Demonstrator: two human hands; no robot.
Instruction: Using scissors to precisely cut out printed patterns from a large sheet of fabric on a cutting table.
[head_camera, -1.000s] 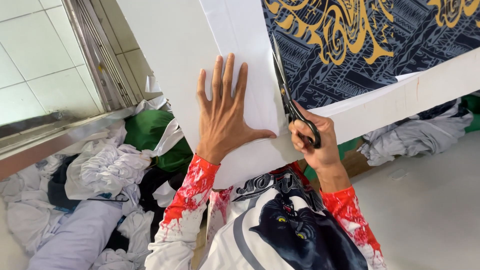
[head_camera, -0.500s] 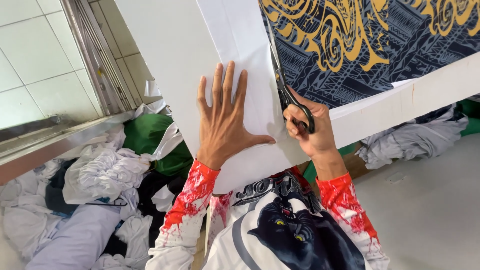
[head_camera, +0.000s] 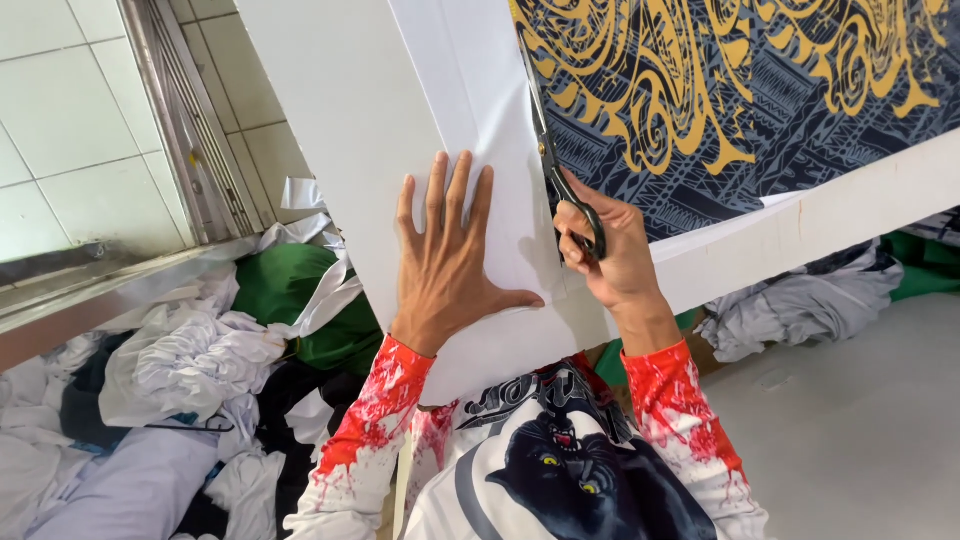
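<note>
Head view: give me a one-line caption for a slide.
Left hand flat on white paper while right hand runs scissors along patterned fabric.

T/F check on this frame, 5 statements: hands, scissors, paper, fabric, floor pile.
1. The left hand lies flat with fingers spread on the white paper. True.
2. The right hand holds a pen. False: it holds black-handled scissors.
3. The scissors point up along the edge where the white paper meets the dark patterned fabric. True.
4. The patterned fabric is plain red. False: it is dark blue-grey with yellow curling shapes.
5. The heap of cloth lies right of the person. False: the largest heap, white and green pieces, lies left, below the tiled wall.
</note>
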